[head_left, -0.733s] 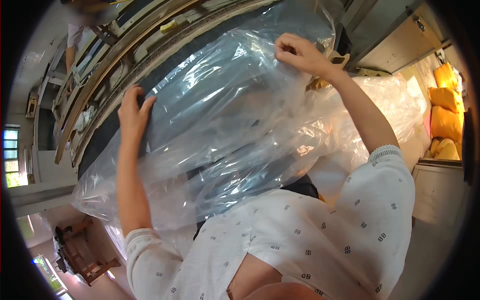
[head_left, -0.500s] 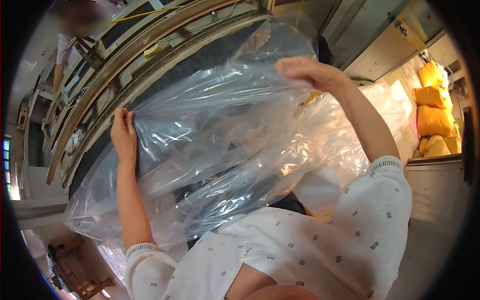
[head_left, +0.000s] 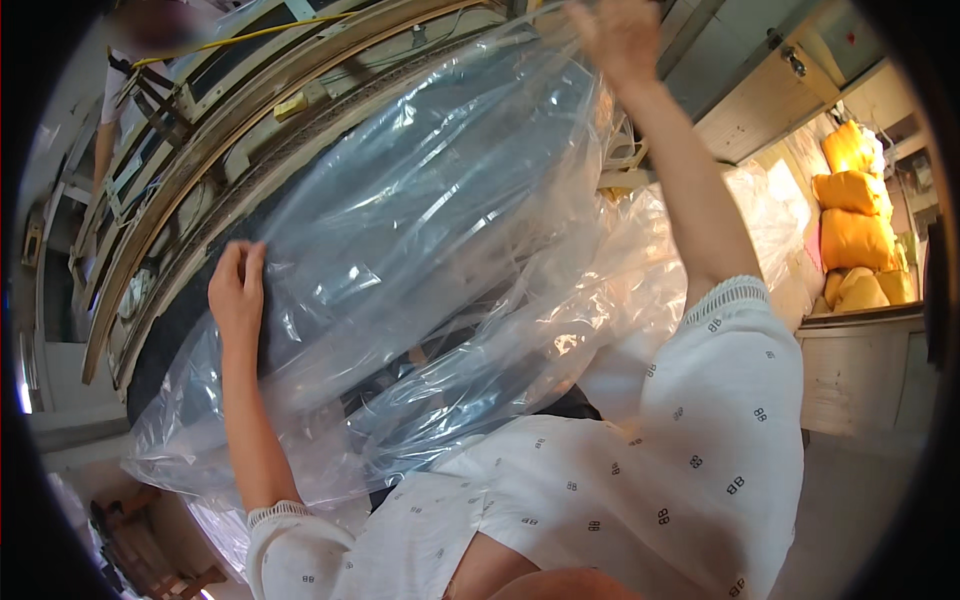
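Observation:
A large sheet of clear plastic film [head_left: 430, 220] spreads in front of me, wrinkled and shiny, over a dark fabric-like surface [head_left: 180, 335]. Its near part hangs in folds against my body. On the left, my left hand [head_left: 238, 280] pinches the film's far edge with fingers and thumb together. Raised at the far right, my right hand [head_left: 620, 45] grips the film's upper corner, which is stretched up toward it. That hand is slightly blurred, but its fingers are closed round the plastic.
Long curved-looking rails [head_left: 215, 135] of a machine or frame run along the far side. A person [head_left: 115, 95] stands beyond them at far left. Stacked yellow bundles [head_left: 855, 220] sit at right, by a pale cabinet [head_left: 855, 375]. A wooden stand [head_left: 150, 540] is at lower left.
My right hand has moved up and away, drawing the film taut over more of the dark surface. My left hand has shifted slightly left and nearer.

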